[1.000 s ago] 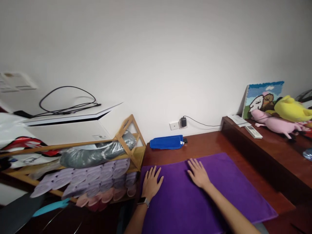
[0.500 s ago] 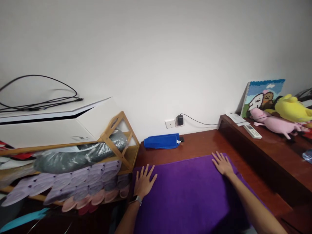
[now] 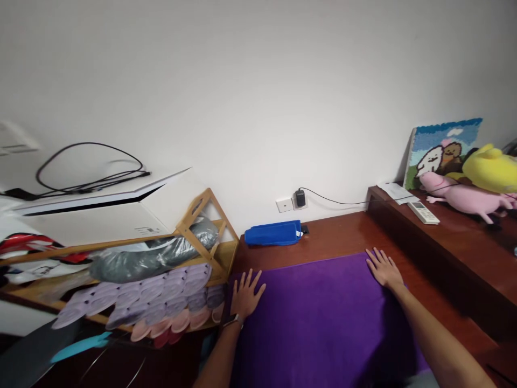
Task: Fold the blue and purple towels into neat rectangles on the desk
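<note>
The big purple cloth (image 3: 319,312) lies spread out on the red-brown counter (image 3: 335,234), right in front of the person. The left hand (image 3: 245,295) is flat on it, close to the far left corner. The right hand (image 3: 384,268) is flat near the far right corner. The two hands are well apart, with their fingers spread out, and they are not gripping anything. A band (image 3: 233,320) goes around the left wrist.

Just past the purple cloth, a folded blue thing (image 3: 272,233) lies by the wall. Above the counter, a little black plug (image 3: 300,198) sits in the wall with a thin cord going off to the right.

On the right is a higher ledge (image 3: 464,237). It has some paper (image 3: 395,193), a white remote (image 3: 424,212), a pink toy (image 3: 460,199) and a yellow toy (image 3: 490,168). A dog picture (image 3: 442,153) leans on the wall behind the toys.

On the left is a wooden rack (image 3: 208,231). A white box (image 3: 97,215) sits on top, with a looped black cord (image 3: 109,178) on it.
</note>
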Motion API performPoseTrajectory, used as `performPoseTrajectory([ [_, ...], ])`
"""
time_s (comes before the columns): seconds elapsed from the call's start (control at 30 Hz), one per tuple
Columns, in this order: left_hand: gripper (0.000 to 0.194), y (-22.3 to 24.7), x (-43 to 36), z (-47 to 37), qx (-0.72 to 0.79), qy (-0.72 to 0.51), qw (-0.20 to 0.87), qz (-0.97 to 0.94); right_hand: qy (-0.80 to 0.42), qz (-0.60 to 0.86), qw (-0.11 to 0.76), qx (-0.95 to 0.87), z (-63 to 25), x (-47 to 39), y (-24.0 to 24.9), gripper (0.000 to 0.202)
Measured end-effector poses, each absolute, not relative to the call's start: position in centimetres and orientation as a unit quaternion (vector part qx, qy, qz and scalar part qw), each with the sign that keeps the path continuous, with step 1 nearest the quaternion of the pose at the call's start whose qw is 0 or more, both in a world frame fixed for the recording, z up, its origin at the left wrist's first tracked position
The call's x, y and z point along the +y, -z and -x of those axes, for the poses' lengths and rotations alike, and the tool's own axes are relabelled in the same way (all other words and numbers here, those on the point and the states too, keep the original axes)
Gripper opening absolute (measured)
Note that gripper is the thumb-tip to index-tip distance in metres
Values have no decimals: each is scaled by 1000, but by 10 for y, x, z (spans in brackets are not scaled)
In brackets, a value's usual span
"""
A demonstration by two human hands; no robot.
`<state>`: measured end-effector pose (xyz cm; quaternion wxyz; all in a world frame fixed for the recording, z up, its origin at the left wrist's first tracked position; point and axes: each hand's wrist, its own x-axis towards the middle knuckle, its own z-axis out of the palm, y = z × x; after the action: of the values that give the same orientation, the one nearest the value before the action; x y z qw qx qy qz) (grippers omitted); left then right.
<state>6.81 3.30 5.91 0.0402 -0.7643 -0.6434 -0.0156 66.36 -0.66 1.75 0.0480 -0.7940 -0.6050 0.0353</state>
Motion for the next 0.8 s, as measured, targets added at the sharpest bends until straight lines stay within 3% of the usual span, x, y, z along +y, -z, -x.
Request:
performPoseTrajectory([
  [0.2, 61, -65, 30, -72, -649, 21, 33, 760, -95, 817, 1, -568, -632, 5, -55, 66],
  [0.33, 61, -63, 30, -71, -651, 27, 32, 758, -47, 740, 73, -667, -523, 2, -85, 67],
  [0.43, 61, -60, 32, -70, -652, 33, 34, 756, -91, 625, 129, -765, -423, -12, -84, 66],
  [0.53, 62, -59, 34, -68, -651, 30, 32, 758, -149, 569, 132, -798, -367, -24, -70, 64],
  [0.63, 62, -59, 35, -69, -651, 19, 37, 758, -159, 594, 114, -780, -387, -26, -59, 64],
  [0.8, 62, -61, 35, -70, -652, 10, 42, 757, -100, 718, 65, -686, -537, -26, -48, 64],
])
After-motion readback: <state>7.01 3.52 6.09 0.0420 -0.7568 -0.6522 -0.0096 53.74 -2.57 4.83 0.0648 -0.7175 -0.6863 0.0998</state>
